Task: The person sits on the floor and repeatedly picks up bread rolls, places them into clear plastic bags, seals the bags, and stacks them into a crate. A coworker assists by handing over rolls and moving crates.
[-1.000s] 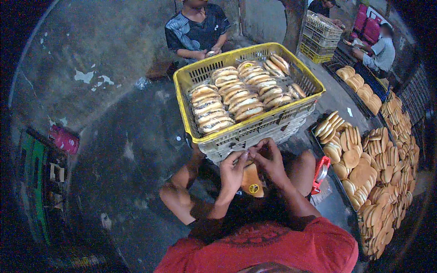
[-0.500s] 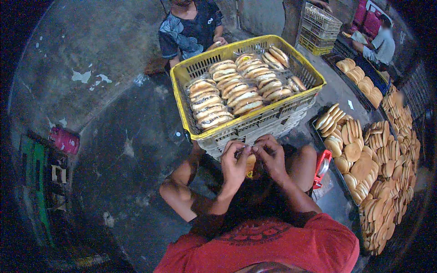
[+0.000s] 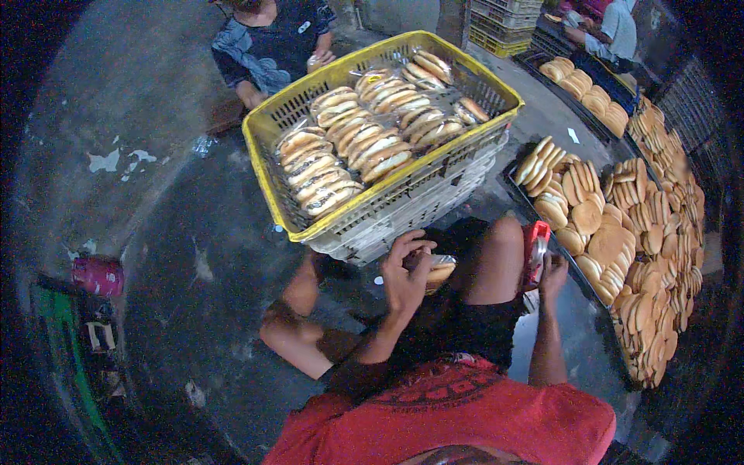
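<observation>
My left hand (image 3: 407, 275) is closed on the gathered top of a clear bag with a bun (image 3: 440, 273) in it, above my lap. By my right knee stands a red tape dispenser (image 3: 535, 249) with a pale roll. Curled at its right side, my right hand (image 3: 553, 275) grips the dispenser's edge; some of its fingertips are hidden. Ahead of my left hand is a yellow-rimmed crate (image 3: 403, 190) on top of a stack. Rows of bagged buns (image 3: 380, 161) lie inside it, some with dark filling.
Trays on the right hold many unwrapped buns (image 3: 604, 240), with more loaves (image 3: 585, 91) farther back. Across the crate a person (image 3: 271, 46) holds something small. Another person (image 3: 612, 35) sits at the far right, near stacked crates (image 3: 502, 23). A pink container (image 3: 98, 275) stands at the left.
My right hand has left the bag's neck and moved right to the tape dispenser. The left hand keeps the bagged bun, now turned more sideways. The whole view has shifted somewhat.
</observation>
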A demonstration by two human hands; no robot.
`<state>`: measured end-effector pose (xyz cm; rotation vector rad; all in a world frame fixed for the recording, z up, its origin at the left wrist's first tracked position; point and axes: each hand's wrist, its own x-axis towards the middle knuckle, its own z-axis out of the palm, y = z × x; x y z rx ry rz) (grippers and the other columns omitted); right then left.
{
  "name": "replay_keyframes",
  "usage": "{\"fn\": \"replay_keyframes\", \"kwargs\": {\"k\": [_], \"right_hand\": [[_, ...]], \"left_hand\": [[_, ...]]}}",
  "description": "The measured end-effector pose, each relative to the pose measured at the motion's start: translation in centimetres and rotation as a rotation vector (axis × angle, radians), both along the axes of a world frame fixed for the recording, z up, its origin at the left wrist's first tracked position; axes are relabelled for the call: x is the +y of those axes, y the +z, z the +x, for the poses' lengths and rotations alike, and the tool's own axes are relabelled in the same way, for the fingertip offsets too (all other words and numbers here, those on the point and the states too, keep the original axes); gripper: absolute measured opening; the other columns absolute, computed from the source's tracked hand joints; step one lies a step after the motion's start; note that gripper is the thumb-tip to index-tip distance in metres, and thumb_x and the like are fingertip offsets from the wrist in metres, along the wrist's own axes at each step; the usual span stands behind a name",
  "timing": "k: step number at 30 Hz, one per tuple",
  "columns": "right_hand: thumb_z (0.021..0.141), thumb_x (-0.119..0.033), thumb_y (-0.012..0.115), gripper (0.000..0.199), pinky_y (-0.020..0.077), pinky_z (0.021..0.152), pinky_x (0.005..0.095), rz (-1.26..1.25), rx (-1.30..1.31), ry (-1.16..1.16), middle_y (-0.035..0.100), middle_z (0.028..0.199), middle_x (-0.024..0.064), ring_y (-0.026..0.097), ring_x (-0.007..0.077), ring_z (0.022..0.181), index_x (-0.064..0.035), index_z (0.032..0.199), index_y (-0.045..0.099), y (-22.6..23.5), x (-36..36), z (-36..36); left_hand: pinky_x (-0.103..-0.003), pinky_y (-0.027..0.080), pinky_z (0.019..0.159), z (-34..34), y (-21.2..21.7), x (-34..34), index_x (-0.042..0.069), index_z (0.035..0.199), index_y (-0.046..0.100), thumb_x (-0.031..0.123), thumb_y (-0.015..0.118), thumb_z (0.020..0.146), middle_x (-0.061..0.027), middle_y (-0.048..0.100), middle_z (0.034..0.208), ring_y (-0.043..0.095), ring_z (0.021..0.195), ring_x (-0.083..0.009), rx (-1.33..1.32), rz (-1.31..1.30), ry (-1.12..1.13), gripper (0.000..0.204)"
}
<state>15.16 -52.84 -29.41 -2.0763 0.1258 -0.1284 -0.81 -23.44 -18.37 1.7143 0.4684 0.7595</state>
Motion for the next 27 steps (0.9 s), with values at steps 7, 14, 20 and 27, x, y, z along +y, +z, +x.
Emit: {"fn": "replay_keyframes", "kwargs": {"k": [7, 14, 20, 27], "right_hand": [[0.085, -0.037, 0.066, 0.034, 0.0311, 0.048, 0.0236, 0.391, 0.391, 0.323, 0.066, 0.071, 0.0064, 0.052, 0.0112, 0.056, -0.0034, 0.092, 0.068, -8.1, -7.5, -0.6], [0.082, -0.026, 0.069, 0.028, 0.0357, 0.050, 0.0306, -0.019, 0.189, 0.353, 0.063, 0.064, 0.0054, 0.047, 0.0112, 0.053, 0.0001, 0.073, 0.067, -6.2, -7.6, -3.8], [0.082, -0.013, 0.068, 0.016, 0.0475, 0.065, 0.0317, 0.029, 0.310, 0.364, 0.067, 0.076, 0.0064, 0.059, 0.0157, 0.066, 0.0031, 0.081, 0.068, -0.3, -2.4, -4.5], [0.085, -0.005, 0.064, 0.011, 0.0475, 0.079, 0.0252, 0.481, 0.294, 0.794, 0.062, 0.100, 0.0062, 0.059, 0.0131, 0.092, 0.0009, 0.095, 0.065, 9.9, 12.0, -6.9]], "left_hand": [[-0.027, 0.051, 0.073, 2.3, -0.3, -1.8, 0.001, 0.110, 0.061, 0.008, 0.063, 0.087, -0.0083, 0.069, 0.086, 0.065, 0.081, -0.0126, -0.019, -0.130, -0.182, 0.023], [-0.023, 0.048, 0.067, 1.7, -0.1, -1.6, 0.001, 0.106, 0.063, 0.005, 0.064, 0.084, -0.0050, 0.065, 0.081, 0.060, 0.073, -0.0079, 0.041, -0.074, -0.067, 0.022], [-0.028, 0.049, 0.061, 1.2, -0.5, -2.2, 0.002, 0.103, 0.063, 0.004, 0.066, 0.082, -0.0064, 0.065, 0.078, 0.062, 0.068, -0.0122, 0.094, 0.014, 0.005, 0.022], [-0.034, 0.052, 0.063, 0.8, -2.5, -4.4, 0.007, 0.096, 0.065, 0.005, 0.069, 0.077, -0.0090, 0.066, 0.082, 0.066, 0.072, -0.0240, -0.022, 0.207, -0.001, 0.020]]}}
